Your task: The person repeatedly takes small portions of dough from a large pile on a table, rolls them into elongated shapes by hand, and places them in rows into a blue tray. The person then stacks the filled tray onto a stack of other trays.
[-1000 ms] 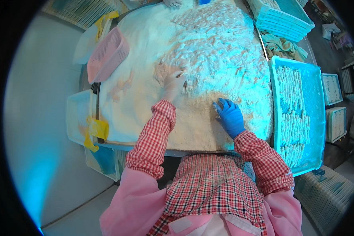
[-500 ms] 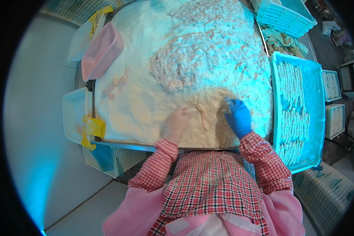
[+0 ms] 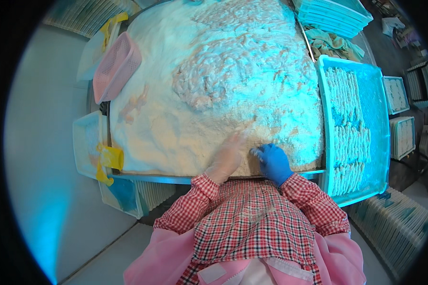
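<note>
Both hands work at near edge of the big white breadcrumb heap (image 3: 209,80): left hand in clear glove (image 3: 225,159) flat, fingers apart; right hand in blue glove (image 3: 272,161) curled on a crumbed piece, I think. Coating step; next calls for lifting it w/o shedding crumbs.

Our two forearms come up from the lower edge in red-checked sleeves, elbows bent and drawn close to the chest; our left hand (image 3: 226,159), in a thin pale glove, lies palm down with fingers stretched forward and slightly blurred; our right hand (image 3: 272,162), in a blue glove, sits just beside it, fingers curled inward and knuckles up; the two hands are near each other but apart; both wrists bend slightly forward.
</note>
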Motion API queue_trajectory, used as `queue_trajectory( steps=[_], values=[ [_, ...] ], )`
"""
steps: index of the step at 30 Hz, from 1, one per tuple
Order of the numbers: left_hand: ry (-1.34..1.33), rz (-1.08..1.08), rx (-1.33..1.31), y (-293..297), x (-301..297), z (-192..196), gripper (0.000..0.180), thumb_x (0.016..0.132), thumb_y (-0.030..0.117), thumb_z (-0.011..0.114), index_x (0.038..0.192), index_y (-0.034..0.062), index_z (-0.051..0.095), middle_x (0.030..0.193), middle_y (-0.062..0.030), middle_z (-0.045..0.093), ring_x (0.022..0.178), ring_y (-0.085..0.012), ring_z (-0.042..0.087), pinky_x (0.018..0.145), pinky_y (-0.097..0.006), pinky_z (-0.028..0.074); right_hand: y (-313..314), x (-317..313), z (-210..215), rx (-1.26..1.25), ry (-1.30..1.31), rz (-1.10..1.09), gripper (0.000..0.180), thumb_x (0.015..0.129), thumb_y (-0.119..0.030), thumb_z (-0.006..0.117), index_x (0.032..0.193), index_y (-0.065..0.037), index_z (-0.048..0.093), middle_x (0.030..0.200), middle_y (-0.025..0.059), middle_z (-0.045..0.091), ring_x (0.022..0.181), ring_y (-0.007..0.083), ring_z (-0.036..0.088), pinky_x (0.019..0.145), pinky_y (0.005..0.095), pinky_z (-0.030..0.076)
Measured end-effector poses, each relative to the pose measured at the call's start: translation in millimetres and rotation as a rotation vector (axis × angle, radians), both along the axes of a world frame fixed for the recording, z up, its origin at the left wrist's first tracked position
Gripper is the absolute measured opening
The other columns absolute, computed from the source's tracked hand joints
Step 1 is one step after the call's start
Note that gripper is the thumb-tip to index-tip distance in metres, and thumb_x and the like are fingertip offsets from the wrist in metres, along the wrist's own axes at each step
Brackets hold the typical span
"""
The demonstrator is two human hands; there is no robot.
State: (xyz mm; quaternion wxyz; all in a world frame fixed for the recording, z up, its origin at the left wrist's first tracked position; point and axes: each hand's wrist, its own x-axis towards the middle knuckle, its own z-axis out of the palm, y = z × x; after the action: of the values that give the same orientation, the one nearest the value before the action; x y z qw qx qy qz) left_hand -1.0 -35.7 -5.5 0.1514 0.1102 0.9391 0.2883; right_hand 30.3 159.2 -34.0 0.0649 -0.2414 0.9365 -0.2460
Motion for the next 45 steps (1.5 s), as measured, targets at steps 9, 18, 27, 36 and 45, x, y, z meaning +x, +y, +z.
queue_trajectory(
  steps=[9, 18, 27, 36, 45],
  values=[
    [0.162, 0.036, 0.115, 45, 2, -15, 0.031, 0.088, 0.012, 0.058, 0.118, 0.0053, 0.061, 0.116, -0.0156, 0.060, 0.107, -0.0318, 0.057, 0.089, -0.037, 0.047, -10, -27, -33, -1.351, -0.928, -0.819, 0.043, 0.093, -0.032, 0.059, 0.112, 0.007, 0.060, 0.093, 0.0122, 0.067, 0.082, 0.0239, 0.063, 0.072, 0.0353, 0.049],
    [-0.504, 0.433, 0.845, 12, -24, 19, 0.028, 0.090, 0.012, 0.059, 0.113, -0.0036, 0.063, 0.097, -0.0036, 0.065, 0.085, -0.0094, 0.059, 0.075, -0.024, 0.048, 27, -57, -4, -1.109, -0.316, -0.229, 0.035, 0.092, -0.009, 0.057, 0.127, -0.004, 0.055, 0.134, 0.0106, 0.052, 0.125, 0.0225, 0.047, 0.105, 0.0344, 0.036],
    [-0.319, 0.117, 0.483, 9, -39, 68, 0.034, 0.084, 0.013, 0.064, 0.114, -0.0017, 0.063, 0.091, -0.0054, 0.065, 0.084, -0.0124, 0.060, 0.075, -0.026, 0.048, 11, -63, 12, -1.252, -0.991, -0.349, 0.039, 0.093, -0.015, 0.058, 0.130, -0.004, 0.048, 0.131, 0.0135, 0.054, 0.117, 0.0219, 0.055, 0.101, 0.0347, 0.043],
    [0.561, 0.070, 0.104, 44, -24, 40, 0.048, 0.085, 0.013, 0.056, 0.131, 0.0029, 0.051, 0.122, -0.0175, 0.057, 0.117, -0.0332, 0.051, 0.101, -0.041, 0.037, -23, -31, -18, -1.999, -1.044, -0.432, 0.040, 0.099, -0.032, 0.045, 0.127, -0.004, 0.048, 0.131, 0.0130, 0.054, 0.118, 0.0259, 0.053, 0.102, 0.0397, 0.043],
    [0.284, 0.130, 0.218, 60, -20, -35, 0.052, 0.093, 0.022, 0.043, 0.143, 0.0096, 0.039, 0.149, -0.0151, 0.033, 0.140, -0.0346, 0.024, 0.114, -0.047, 0.018, -40, -17, 21, -1.931, -1.096, -0.781, 0.055, 0.100, -0.035, 0.042, 0.145, -0.006, 0.031, 0.142, 0.0125, 0.041, 0.131, 0.0227, 0.040, 0.110, 0.0366, 0.032]
  ],
)
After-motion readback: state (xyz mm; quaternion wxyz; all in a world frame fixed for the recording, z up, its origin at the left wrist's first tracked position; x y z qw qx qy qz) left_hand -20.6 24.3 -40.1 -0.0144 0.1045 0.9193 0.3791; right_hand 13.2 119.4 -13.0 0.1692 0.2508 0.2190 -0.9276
